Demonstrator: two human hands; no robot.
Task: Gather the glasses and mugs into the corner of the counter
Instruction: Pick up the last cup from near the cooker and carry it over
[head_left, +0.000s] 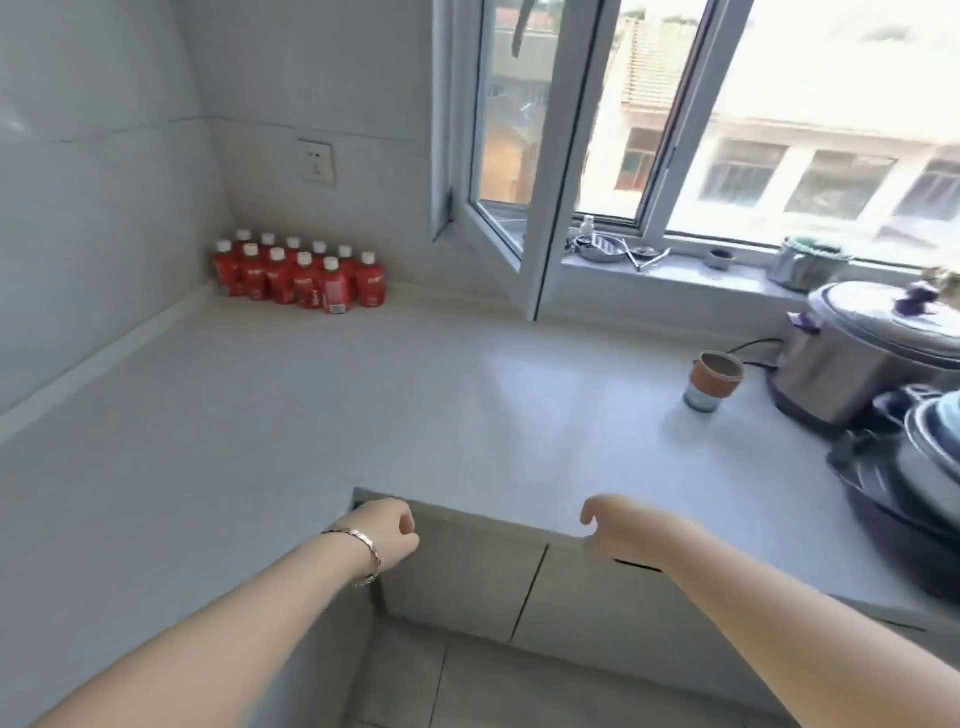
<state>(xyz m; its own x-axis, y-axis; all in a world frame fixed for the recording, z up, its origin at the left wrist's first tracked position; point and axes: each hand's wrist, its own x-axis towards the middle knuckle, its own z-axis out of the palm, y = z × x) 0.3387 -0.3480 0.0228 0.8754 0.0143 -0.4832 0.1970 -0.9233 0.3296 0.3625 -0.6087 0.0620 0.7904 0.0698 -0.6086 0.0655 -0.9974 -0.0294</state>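
One mug (712, 381) with an orange band and a pale blue base stands upright on the white L-shaped counter (363, 395), at the right beside a cooker. My left hand (387, 535), with a bracelet on its wrist, hangs curled shut at the counter's inner front edge and holds nothing. Over the same edge, further right, my right hand (615, 527) is loosely curled, also with nothing in it. Both hands are far from the mug. The counter's corner lies at the far left, where the two walls meet.
Several red bottles (301, 275) with white caps fill the far left corner. A window sash (524, 171) swings inward over the counter. A steel cooker (872, 353) and stacked pots (914, 467) crowd the right end. Small items (608, 247) sit on the sill.
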